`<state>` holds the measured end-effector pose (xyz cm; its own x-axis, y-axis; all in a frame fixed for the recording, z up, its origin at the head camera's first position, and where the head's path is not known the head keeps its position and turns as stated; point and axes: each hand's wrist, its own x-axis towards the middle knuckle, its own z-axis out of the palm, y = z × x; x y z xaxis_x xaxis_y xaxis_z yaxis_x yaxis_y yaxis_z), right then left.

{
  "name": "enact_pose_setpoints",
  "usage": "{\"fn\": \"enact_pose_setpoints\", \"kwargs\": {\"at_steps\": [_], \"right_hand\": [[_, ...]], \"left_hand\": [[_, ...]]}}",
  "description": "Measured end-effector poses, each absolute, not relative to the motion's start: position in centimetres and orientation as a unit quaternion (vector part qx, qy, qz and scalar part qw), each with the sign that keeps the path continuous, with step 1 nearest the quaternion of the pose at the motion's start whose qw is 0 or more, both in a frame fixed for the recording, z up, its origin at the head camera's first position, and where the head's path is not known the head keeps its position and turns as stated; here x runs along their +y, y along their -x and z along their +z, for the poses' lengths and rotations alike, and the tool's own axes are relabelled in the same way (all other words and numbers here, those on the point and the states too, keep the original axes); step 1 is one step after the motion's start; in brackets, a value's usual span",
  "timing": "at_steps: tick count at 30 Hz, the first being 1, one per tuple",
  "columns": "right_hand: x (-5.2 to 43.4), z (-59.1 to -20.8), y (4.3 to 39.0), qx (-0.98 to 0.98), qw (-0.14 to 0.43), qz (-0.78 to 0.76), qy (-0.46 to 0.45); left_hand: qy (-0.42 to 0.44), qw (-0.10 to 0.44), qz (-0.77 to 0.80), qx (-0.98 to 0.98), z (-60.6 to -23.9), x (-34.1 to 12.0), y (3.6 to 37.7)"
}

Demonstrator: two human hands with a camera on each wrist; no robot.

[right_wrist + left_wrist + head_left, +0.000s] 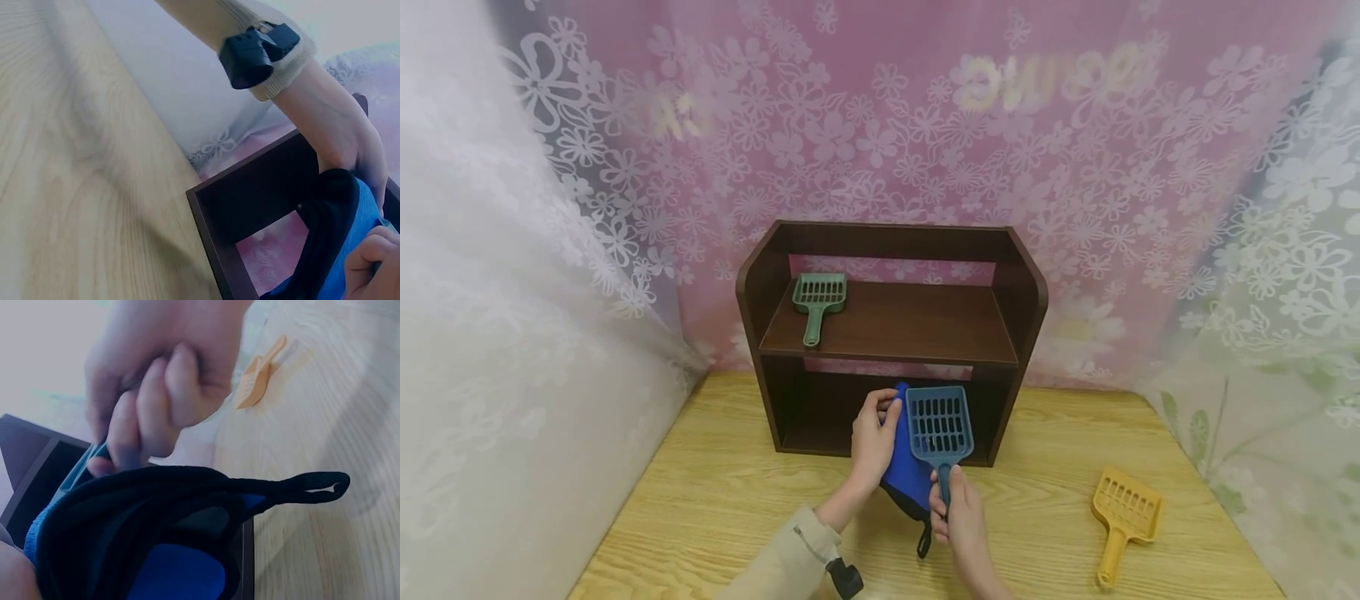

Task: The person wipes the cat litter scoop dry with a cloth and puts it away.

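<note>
My right hand (946, 498) grips the handle of a blue slotted scoop (938, 425), holding its head up in front of the lower opening of a dark brown shelf (887, 333). My left hand (880, 417) holds the top of a blue mitt-like cloth (904, 479) with black trim, pressed against the back of the scoop. The left wrist view shows the cloth's black rim (187, 512), its hanging loop (315, 485) and my right hand (156, 394) curled round the handle. The right wrist view shows my left hand (350, 144) on the cloth (340, 250).
A green scoop (816, 302) lies at the left of the upper shelf. A yellow scoop (1123, 512) lies on the wooden table (715, 500) to the right, also visible as the yellow scoop (256, 375) in the left wrist view. Flowered curtains enclose the table.
</note>
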<state>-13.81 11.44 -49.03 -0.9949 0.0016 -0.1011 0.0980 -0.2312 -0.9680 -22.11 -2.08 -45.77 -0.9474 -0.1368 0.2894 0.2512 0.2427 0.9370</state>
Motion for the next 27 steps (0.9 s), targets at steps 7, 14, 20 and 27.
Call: {"fn": "enact_pose_setpoints", "kwargs": {"at_steps": [7, 14, 20, 27], "right_hand": [[12.1, -49.5, 13.1, 0.631, 0.037, -0.775, -0.005], [13.5, -49.6, 13.0, 0.676, 0.033, -0.736, 0.029], [14.7, -49.5, 13.4, 0.701, 0.072, -0.708, 0.040], [15.7, -49.7, 13.2, 0.716, 0.135, -0.679, 0.090]], "left_hand": [[0.091, 0.141, -0.638, -0.751, -45.3, -3.3, 23.0], [0.153, 0.082, -0.622, -0.764, -44.4, -5.0, 23.4], [0.197, 0.033, -0.605, -0.771, -45.1, -6.2, 24.5], [0.224, 0.005, -0.598, -0.770, -44.8, -6.8, 24.8]]}}
